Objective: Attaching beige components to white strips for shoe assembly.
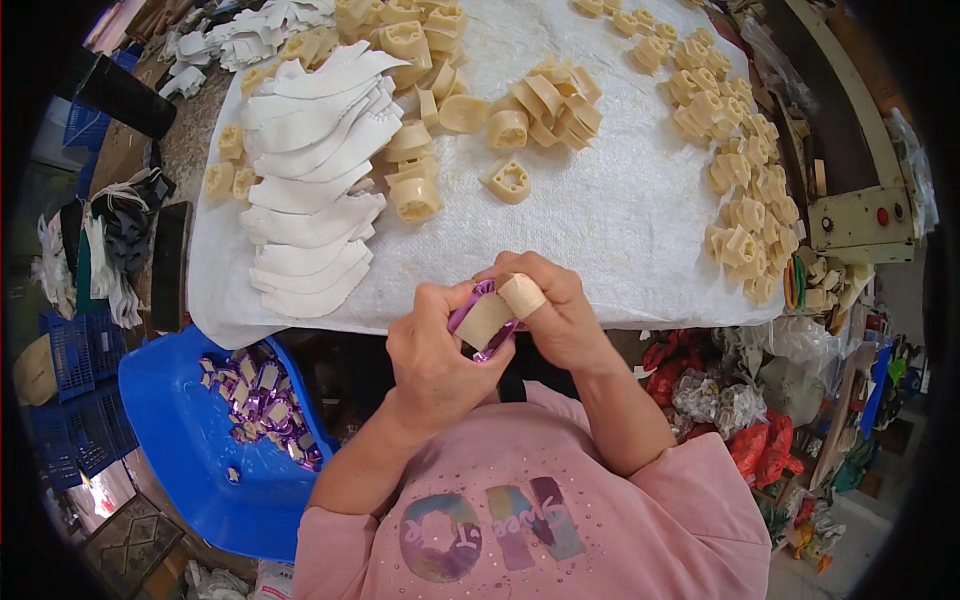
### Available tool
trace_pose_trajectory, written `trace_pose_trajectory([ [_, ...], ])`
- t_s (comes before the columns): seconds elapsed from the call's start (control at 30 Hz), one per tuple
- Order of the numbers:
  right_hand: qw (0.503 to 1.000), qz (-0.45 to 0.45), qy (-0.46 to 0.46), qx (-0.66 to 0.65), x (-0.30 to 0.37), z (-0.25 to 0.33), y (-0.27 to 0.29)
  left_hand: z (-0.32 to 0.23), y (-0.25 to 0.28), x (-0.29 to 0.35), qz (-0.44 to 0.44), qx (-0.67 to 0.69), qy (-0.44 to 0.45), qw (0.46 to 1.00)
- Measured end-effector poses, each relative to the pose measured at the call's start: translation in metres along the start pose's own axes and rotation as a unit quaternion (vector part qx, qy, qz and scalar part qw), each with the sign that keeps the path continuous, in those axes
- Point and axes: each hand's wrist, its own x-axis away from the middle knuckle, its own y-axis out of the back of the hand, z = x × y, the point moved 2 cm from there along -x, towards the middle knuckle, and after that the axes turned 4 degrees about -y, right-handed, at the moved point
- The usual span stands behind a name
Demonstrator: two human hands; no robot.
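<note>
In front of my chest, at the near edge of the table, my left hand [440, 350] and my right hand [565, 315] are closed on one small shoe heel [484, 322]. Its flat beige face points up, and shiny purple covering wraps its sides. Beige tape covers my right thumb, which presses at the heel's right side. Beyond my hands stands a bare beige heel [511, 181], with a heap of similar heels [550, 105] behind it. Overlapping curved white cover pieces [315, 205] lie to the left.
A white woven sheet [600, 240] covers the table. More beige heels [755, 190] line its right side. Below left, a blue basin [165, 440] holds purple-covered heels [262, 400]. A dark flat slab [171, 265] and a black cylinder [120, 92] are farther left. Red bags [765, 448] lie at lower right.
</note>
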Motion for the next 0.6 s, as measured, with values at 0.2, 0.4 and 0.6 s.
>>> trace_pose_trajectory([
  [0.2,0.990,-0.025,-0.079,-0.110,0.005,-0.027,-0.002,0.003,-0.006,-0.002,-0.021,-0.045,-0.015,0.999],
  [0.4,0.928,0.000,-0.096,-0.361,0.010,-0.022,-0.023,0.001,-0.002,0.004,-0.062,-0.038,0.004,0.997],
  [0.6,0.992,-0.105,-0.009,0.074,0.010,-0.017,-0.021,0.007,-0.008,0.007,-0.060,-0.133,-0.040,0.989],
])
